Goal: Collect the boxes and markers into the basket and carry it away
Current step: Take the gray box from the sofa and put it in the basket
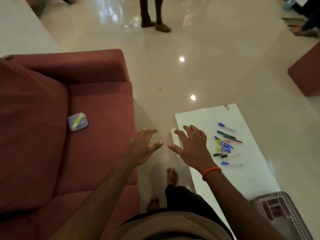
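Observation:
Several markers (226, 144) in blue, green, pink, yellow and black lie scattered on the low white table (251, 172) at the right. A small clear plastic box (77, 121) with something yellow inside rests on the seat of the red sofa (97, 135) at the left. A grey perforated basket (280, 213) stands on the table's near end, at the bottom right. My left hand (143, 146) and my right hand (192, 146) are held out in front of me between sofa and table, fingers spread, holding nothing. The right hand hovers over the table's left edge, beside the markers.
A glossy pale tiled floor (173, 70) stretches ahead. A person's legs (154, 14) stand at the far top. Another red seat (306, 75) sits at the right edge, and a white surface (20, 30) at the top left. My bare feet (171, 175) stand between sofa and table.

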Tool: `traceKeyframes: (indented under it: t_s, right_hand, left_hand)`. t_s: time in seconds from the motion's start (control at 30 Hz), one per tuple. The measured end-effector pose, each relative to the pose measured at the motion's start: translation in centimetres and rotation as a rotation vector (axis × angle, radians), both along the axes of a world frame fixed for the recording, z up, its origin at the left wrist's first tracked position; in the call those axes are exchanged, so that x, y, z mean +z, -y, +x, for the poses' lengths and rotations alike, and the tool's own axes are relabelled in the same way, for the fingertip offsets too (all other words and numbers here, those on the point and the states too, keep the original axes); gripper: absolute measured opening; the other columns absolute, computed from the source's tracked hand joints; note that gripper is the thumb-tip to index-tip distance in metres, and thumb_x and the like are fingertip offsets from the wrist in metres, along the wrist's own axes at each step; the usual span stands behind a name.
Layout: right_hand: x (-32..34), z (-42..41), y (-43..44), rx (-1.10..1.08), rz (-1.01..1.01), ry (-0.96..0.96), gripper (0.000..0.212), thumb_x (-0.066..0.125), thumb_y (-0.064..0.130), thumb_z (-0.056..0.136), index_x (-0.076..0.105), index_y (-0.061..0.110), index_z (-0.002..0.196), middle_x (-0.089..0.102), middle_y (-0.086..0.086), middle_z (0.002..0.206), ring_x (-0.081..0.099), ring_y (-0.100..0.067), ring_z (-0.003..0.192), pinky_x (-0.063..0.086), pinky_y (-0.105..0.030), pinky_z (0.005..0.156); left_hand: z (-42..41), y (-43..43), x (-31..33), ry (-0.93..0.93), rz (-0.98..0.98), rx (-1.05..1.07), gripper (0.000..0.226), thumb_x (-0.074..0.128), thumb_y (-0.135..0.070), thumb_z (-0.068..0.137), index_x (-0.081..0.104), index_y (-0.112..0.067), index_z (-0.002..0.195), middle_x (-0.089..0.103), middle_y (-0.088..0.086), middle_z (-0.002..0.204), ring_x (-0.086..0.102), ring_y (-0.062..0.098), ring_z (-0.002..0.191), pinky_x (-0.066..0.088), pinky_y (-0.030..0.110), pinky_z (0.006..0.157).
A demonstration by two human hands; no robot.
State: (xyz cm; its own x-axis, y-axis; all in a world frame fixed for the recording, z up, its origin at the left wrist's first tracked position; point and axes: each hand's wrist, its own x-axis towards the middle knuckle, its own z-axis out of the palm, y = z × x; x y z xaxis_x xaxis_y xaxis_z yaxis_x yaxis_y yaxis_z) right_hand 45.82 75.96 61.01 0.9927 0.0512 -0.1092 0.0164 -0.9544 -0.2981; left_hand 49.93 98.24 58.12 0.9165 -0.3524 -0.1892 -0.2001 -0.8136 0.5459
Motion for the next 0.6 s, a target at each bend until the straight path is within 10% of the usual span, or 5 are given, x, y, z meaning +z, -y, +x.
traceKeyframes:
  t_s: [0.6]
  right_hand:
    - [-0.7, 21.3, -6.3, 0.542, 0.079, -0.090, 0.065, 0.030, 0.074, 0.089, 0.046, 0.035, 0.138, 0.041, -0.001, 0.149, 0.021, -0.024, 0.145, 0.015, -0.044, 0.115]
  left_hand:
    - [9.6, -6.4, 0.2, -0.106, 0.045, 0.558, 0.082, 0.026, -0.086, 0.083, 0.039, -0.038, 0.147, 0.042, -0.016, 0.153, 0.028, 0.013, 0.148, 0.031, 0.054, 0.112]
